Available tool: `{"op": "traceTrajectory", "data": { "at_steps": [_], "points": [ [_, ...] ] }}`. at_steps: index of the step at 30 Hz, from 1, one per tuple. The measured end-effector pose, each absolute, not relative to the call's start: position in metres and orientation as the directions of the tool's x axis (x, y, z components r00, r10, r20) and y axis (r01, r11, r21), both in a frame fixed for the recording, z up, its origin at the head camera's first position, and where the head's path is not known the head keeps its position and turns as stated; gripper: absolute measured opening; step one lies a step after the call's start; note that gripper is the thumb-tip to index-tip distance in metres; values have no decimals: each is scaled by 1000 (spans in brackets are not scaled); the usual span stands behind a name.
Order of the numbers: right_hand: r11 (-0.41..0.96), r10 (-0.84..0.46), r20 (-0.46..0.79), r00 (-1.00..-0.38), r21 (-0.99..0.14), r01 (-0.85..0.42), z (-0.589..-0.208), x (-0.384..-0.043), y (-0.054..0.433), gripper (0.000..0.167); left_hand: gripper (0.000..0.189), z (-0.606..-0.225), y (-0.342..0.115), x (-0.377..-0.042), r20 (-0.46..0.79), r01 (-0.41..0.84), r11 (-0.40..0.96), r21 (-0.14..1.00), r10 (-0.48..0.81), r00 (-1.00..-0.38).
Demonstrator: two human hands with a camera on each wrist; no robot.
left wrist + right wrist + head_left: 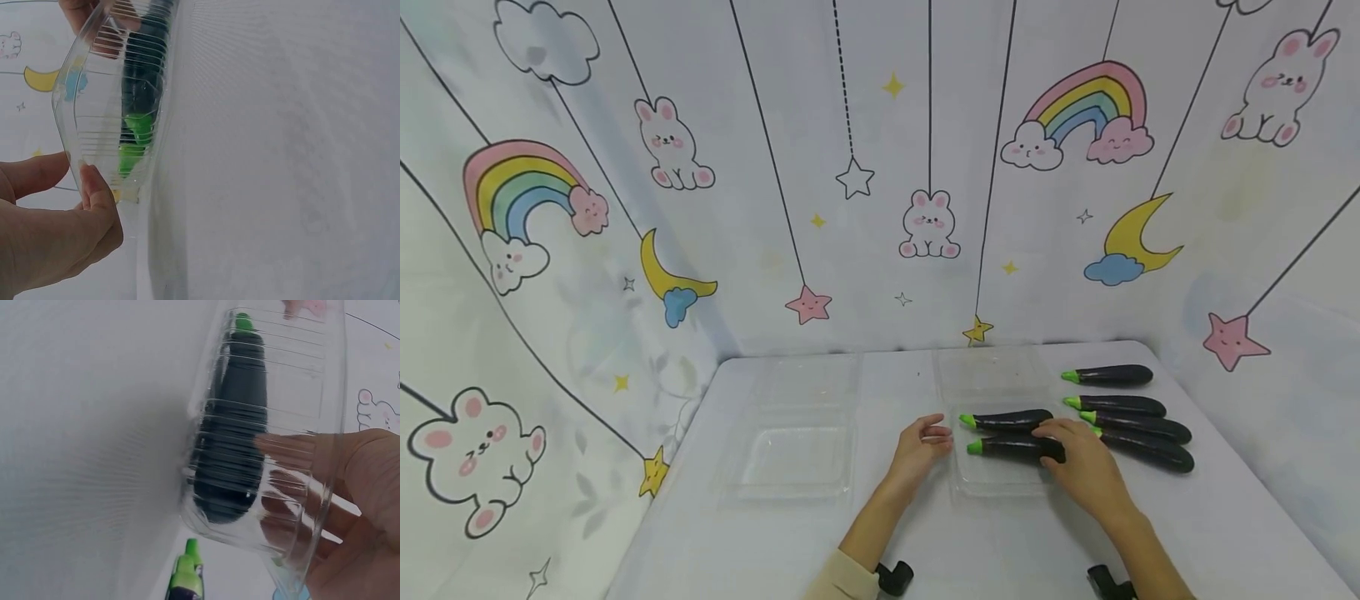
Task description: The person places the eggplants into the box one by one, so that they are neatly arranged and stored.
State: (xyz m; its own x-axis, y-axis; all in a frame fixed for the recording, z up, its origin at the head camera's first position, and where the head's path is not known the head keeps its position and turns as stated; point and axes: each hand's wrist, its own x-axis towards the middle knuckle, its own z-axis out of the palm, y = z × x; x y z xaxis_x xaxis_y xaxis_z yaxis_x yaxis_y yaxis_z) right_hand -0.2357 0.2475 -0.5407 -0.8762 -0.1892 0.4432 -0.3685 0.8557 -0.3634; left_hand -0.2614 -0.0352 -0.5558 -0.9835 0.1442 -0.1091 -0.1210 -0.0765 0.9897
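Note:
Two dark eggplants lie side by side in a clear plastic container, their green stem ends pointing left in the head view. My right hand (1086, 471) holds the nearer eggplant (1011, 448) by its thick end, reaching over the container's right side. Its fingertips also lie close to the end of the farther eggplant (1011, 418). With thumb and fingers, my left hand (69, 225) pinches the rim of the clear container (60, 109) at its left side. Seen through the ribbed wall in the right wrist view, the right thumb touches the dark eggplant (234, 444).
Several more eggplants (1138, 450) lie on the white table right of the container, stems to the left. A second clear plastic container (797, 462) stands at the left of the table. A cloth printed with rabbits and rainbows (865, 250) hangs behind the table.

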Motion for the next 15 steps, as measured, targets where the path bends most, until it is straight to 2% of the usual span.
{"op": "traceTrajectory", "data": {
  "at_steps": [7, 15],
  "points": [
    [844, -195, 423, -885, -387, -371, -531, -231, 250, 43, 54, -556, -36, -260, -117, -126, -57, 990, 134, -984],
    [843, -172, 470, -866, -384, -376, -519, -227, 257, 36, 54, -555, -36, -260, -122, -132, -60, 989, 138, -983]
  ]
}}
